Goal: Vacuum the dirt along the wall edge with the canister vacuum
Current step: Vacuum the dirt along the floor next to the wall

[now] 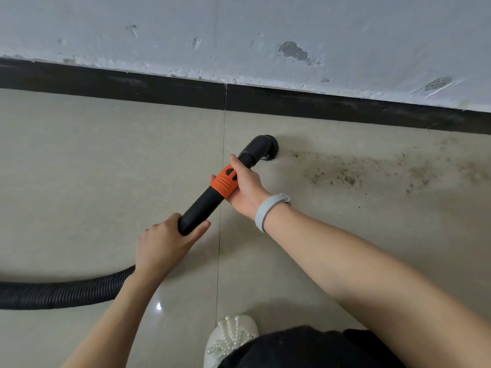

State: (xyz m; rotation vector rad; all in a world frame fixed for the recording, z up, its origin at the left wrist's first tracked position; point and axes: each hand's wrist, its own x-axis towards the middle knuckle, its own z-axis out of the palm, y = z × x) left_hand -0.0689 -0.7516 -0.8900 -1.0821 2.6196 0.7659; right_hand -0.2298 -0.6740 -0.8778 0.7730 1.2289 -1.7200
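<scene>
The black vacuum wand [202, 205] slants up across the tan floor tiles [106, 168] toward the black baseboard [159, 88]. The person's left hand [162, 245] grips the low end of the wand, with fingers and thumb curled round it. That end is farthest from the baseboard. The ribbed black hose [58, 293] runs out from under this hand and lies on the floor, off to the left.

The right hand [245, 188] holds the wand higher up, closer to the baseboard. Its fingers wrap the orange collar [225, 181] and the thumb points along the tube toward the tip. The right arm reaches out nearly straight, and a grey wristband [267, 211] sits on the wrist.

The round brush head [267, 148] at the tip rests on the floor, near the baseboard but not touching it. A trail of brown dirt [345, 171] lies to the right of the brush, running along the baseboard. A white beaded shoe [231, 338] stands well back from the baseboard.
</scene>
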